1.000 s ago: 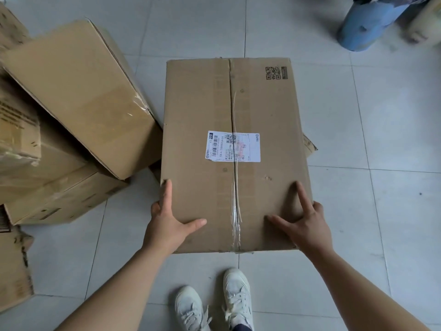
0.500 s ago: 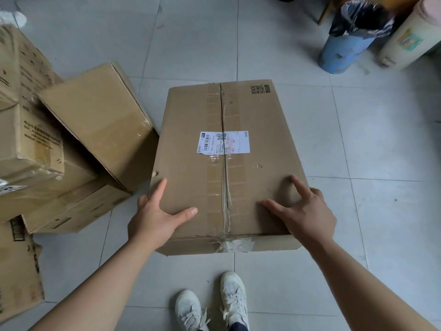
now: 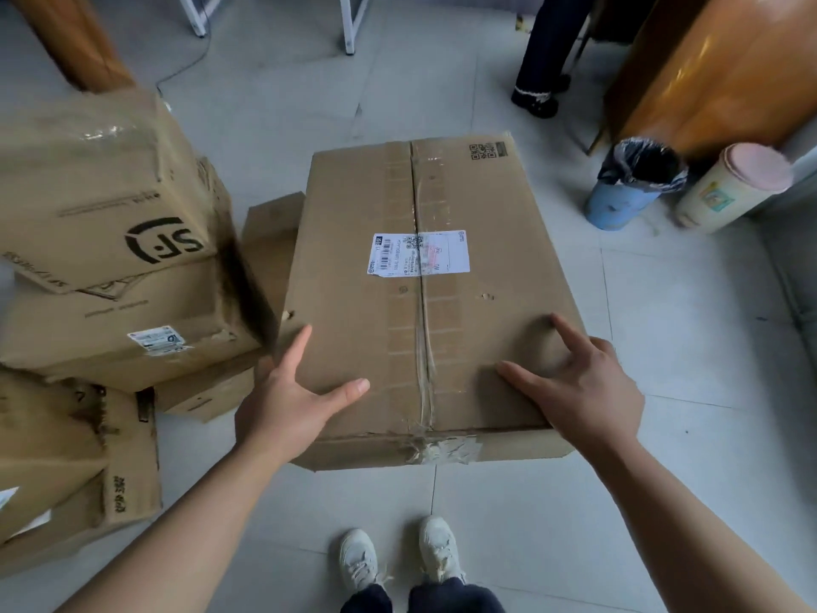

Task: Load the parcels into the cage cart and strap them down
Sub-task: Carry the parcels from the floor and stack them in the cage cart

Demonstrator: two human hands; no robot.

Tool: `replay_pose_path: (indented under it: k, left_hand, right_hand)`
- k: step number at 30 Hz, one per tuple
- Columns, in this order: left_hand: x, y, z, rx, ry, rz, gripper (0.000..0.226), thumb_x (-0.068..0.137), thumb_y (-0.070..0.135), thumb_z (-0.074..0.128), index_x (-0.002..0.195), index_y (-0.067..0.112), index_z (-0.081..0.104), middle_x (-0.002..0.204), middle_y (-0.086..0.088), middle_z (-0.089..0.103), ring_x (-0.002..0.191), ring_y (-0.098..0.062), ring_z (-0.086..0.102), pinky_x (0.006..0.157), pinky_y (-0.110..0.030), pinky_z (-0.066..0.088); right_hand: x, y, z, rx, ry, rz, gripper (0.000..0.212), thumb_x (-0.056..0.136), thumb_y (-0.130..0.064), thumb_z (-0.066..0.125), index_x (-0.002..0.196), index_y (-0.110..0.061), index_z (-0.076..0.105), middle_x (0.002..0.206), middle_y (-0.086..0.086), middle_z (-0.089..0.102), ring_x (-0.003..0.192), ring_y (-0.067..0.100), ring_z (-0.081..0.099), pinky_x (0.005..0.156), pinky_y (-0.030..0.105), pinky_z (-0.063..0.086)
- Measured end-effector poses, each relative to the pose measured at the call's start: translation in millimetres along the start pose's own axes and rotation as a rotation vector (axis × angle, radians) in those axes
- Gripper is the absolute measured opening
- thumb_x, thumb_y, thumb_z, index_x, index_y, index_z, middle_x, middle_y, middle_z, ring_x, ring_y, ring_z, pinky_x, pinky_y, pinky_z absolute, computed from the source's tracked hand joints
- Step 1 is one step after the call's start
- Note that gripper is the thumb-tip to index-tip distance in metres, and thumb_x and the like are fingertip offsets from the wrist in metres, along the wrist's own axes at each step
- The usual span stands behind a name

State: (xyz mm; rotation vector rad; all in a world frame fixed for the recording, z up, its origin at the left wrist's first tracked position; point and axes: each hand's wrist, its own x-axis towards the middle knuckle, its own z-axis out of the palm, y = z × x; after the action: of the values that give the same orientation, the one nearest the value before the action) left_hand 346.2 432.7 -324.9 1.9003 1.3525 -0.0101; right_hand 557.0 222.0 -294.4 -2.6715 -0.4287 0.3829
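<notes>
shoes (image 3: 358, 557): white sneakers on the floor right at the near edge of the view, toes pointing forward
floor (image 3: 689, 457): pale grey tiles with thin grout lines, indoor room
left hand (image 3: 287, 409): spread over the parcel's near left corner, thumb flat on top, forefinger along the left edge, the other fingers go down the side out of sight
right hand (image 3: 583, 395): same deal on the near right corner, thumb and forefinger splayed on top, the rest wrap over the right edge
parcel (image 3: 486, 338): big brown carton held out in front above the shoes. Long axis runs straight away from the person, top face up, near end looks clear of the floor, can't tell about the far end
tape seam (image 3: 422, 329): runs down the middle along that long axis
shipping label (image 3: 418, 253): white, across the seam about mid-top
QR print (image 3: 482, 151): far right corner of the top
stack of boxes (image 3: 110, 241): cartons piled just left of the parcel
blue bin (image 3: 628, 188): dark liner, far right
cream tub (image 3: 729, 188): pink lid, beside the bin
wooden cabinet (image 3: 716, 68): behind both
person (image 3: 544, 50): dark trouser legs at the far edge
</notes>
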Motion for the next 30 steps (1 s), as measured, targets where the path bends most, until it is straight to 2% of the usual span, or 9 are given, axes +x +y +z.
replay_pose_path:
  k: [3, 6, 10, 12, 16, 21, 25, 28, 30]
  left_hand:
    - [-37, 15, -42, -0.049, 0.078, -0.004, 0.104, 0.048, 0.084, 0.067, 0.136, 0.065, 0.016, 0.147, 0.01, 0.036, 0.125, -0.02, 0.047, 0.075, -0.033, 0.038]
    - [-74, 25, -79, -0.096, 0.178, -0.025, 0.104, 0.047, 0.084, 0.068, 0.135, 0.067, 0.015, 0.146, 0.01, 0.035, 0.122, -0.02, 0.049, 0.076, -0.033, 0.039]
    - [-125, 34, -110, -0.219, 0.355, -0.071, 0.104, 0.047, 0.079, 0.073, 0.135, 0.067, 0.018, 0.141, 0.015, 0.039, 0.121, -0.015, 0.048, 0.08, -0.032, 0.038]
    - [-153, 36, -117, -0.251, 0.438, -0.112, 0.105, 0.045, 0.08, 0.072, 0.135, 0.067, 0.018, 0.141, 0.017, 0.039, 0.118, -0.012, 0.049, 0.08, -0.032, 0.038]
    - [-210, 31, -121, -0.312, 0.601, -0.242, 0.107, 0.043, 0.083, 0.069, 0.135, 0.067, 0.017, 0.143, 0.015, 0.038, 0.122, -0.016, 0.049, 0.078, -0.033, 0.04]
    - [-294, 6, -120, -0.369, 0.819, -0.392, 0.106, 0.044, 0.084, 0.067, 0.136, 0.065, 0.017, 0.137, 0.019, 0.04, 0.113, -0.012, 0.05, 0.083, -0.033, 0.042]
    - [-370, -25, -114, -0.398, 0.961, -0.531, 0.106, 0.046, 0.084, 0.066, 0.137, 0.063, 0.016, 0.137, 0.016, 0.035, 0.1, -0.006, 0.044, 0.083, -0.033, 0.042]
    - [-424, -51, -107, -0.407, 1.051, -0.657, 0.106, 0.047, 0.086, 0.064, 0.137, 0.063, 0.015, 0.141, 0.012, 0.034, 0.11, -0.012, 0.049, 0.089, -0.039, 0.047]
    - [-460, -68, -102, -0.427, 1.123, -0.721, 0.106, 0.046, 0.086, 0.064, 0.137, 0.062, 0.016, 0.142, 0.01, 0.035, 0.109, -0.013, 0.05, 0.088, -0.038, 0.045]
  right_hand:
    - [-15, -31, -40, 0.015, 0.025, -0.085, 0.09, 0.05, -0.086, 0.057, 0.131, -0.054, 0.037, 0.118, -0.01, 0.051, 0.097, 0.02, 0.061, 0.076, 0.032, 0.042]
    - [-29, -59, -72, 0.02, 0.052, -0.195, 0.09, 0.049, -0.087, 0.055, 0.131, -0.053, 0.038, 0.108, -0.013, 0.048, 0.088, 0.017, 0.059, 0.07, 0.03, 0.038]
    - [-37, -93, -106, 0.05, 0.036, -0.385, 0.089, 0.051, -0.083, 0.058, 0.132, -0.051, 0.04, 0.102, -0.017, 0.043, 0.077, 0.009, 0.046, 0.066, 0.028, 0.036]
    - [-40, -109, -119, 0.063, 0.012, -0.482, 0.088, 0.052, -0.082, 0.059, 0.132, -0.051, 0.04, 0.106, -0.016, 0.047, 0.077, 0.008, 0.044, 0.066, 0.028, 0.036]
    - [-52, -134, -134, 0.076, -0.051, -0.671, 0.087, 0.05, -0.084, 0.057, 0.13, -0.054, 0.039, 0.113, -0.015, 0.048, 0.076, 0.01, 0.045, 0.063, 0.028, 0.037]
    - [-97, -166, -130, 0.094, -0.165, -0.919, 0.084, 0.051, -0.085, 0.058, 0.127, -0.057, 0.037, 0.103, -0.019, 0.045, 0.077, 0.006, 0.047, 0.067, 0.027, 0.041]
    - [-158, -191, -118, 0.067, -0.301, -1.103, 0.088, 0.049, -0.087, 0.055, 0.13, -0.057, 0.036, 0.114, -0.015, 0.05, 0.09, 0.011, 0.057, 0.073, 0.03, 0.047]
    - [-213, -206, -108, 0.044, -0.386, -1.243, 0.09, 0.05, -0.087, 0.055, 0.132, -0.055, 0.037, 0.125, -0.01, 0.051, 0.107, 0.018, 0.058, 0.077, 0.03, 0.044]
    - [-253, -216, -102, 0.035, -0.417, -1.346, 0.09, 0.051, -0.087, 0.056, 0.133, -0.053, 0.038, 0.126, -0.006, 0.052, 0.109, 0.021, 0.057, 0.076, 0.032, 0.04]
